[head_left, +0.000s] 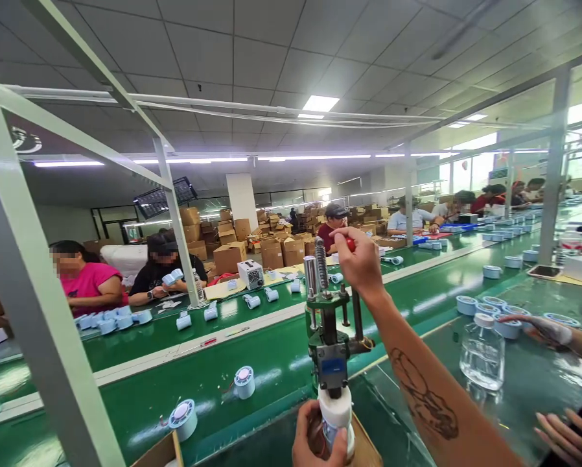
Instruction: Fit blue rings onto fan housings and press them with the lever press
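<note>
My right hand (360, 261) is raised and closed around the red knob (350, 244) of a lever on a small green hand press (330, 337) in front of me. My left hand (315, 442) at the bottom edge grips a small bottle with a white cap (336, 415), held upright directly under the press head. A tattoo shows on my right forearm.
Green conveyor belts (252, 337) carry several pale blue round parts (244, 381). A clear capped bottle (482, 353) stands to the right, where another person's hand (538, 327) touches blue parts; more fingers (566, 436) show at bottom right. Seated workers and stacked cartons fill the background. A grey frame post (33, 311) stands on the left.
</note>
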`<state>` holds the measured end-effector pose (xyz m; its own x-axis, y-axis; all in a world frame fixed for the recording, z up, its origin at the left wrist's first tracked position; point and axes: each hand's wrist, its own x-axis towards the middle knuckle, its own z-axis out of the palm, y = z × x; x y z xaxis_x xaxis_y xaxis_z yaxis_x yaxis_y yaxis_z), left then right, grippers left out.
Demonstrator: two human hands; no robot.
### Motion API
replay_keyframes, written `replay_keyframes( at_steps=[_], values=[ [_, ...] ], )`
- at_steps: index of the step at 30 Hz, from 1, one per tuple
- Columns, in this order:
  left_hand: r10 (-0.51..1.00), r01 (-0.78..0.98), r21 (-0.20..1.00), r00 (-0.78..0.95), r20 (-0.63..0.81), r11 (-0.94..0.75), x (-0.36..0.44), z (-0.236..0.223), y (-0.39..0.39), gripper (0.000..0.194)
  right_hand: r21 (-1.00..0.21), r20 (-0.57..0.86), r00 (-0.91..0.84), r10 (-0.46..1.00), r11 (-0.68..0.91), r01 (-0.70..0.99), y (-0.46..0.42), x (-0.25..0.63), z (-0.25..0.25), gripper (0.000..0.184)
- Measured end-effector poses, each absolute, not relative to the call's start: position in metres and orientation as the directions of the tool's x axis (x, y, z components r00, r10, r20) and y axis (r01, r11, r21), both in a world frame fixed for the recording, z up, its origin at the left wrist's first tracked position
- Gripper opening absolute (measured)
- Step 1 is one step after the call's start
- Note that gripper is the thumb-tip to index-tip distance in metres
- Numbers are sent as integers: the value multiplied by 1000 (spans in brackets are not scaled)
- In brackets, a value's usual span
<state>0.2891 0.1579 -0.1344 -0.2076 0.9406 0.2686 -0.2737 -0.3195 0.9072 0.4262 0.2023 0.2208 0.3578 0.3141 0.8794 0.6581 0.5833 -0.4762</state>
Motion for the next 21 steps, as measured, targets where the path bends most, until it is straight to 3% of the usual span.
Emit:
replay_keyframes(
  at_steps=[6, 11, 15, 18, 21],
  values=[
    [923, -107, 930, -202, 327, -352, 290, -145, 165, 66, -466, 885, 346, 312, 609, 642, 201, 427, 221, 33],
    [933, -143, 928, -159, 323, -345, 286, -133, 148, 69, -460, 888, 341, 310, 629, 626, 195, 426, 220, 30],
    [939, -75, 939, -106, 326, -334, 274, -111, 127, 69, -425, 901, 356, 248, 668, 611, 160, 420, 213, 28],
    [940, -60, 939, -51, 337, -340, 263, -101, 115, 69, -371, 913, 374, 164, 714, 594, 105, 410, 190, 23],
    [939, -43, 939, -35, 341, -342, 257, -99, 109, 67, -436, 873, 456, 171, 691, 576, 42, 398, 142, 17]
  ],
)
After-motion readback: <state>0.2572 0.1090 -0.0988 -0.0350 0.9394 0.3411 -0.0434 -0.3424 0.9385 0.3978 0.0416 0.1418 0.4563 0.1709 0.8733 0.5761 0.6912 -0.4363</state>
